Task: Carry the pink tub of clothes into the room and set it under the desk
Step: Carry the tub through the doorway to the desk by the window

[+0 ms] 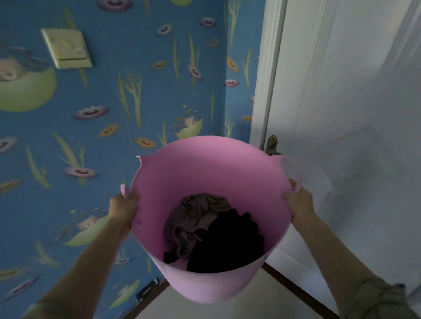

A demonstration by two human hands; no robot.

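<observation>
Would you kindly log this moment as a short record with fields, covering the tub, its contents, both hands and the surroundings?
tub: pink tub, lifted off the floor
contents: brownish and black clothes at the bottom
left hand: left hand gripping the left rim
right hand: right hand gripping the right handle
ahead: blue flowered wall, white door to the right
desk: not in view

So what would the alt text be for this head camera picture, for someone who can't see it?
Two bare hands, left hand and right hand, hold a pink tub by its rim handles, with dark clothes inside. Behind it are blue flowered wallpaper and a white door.
</observation>
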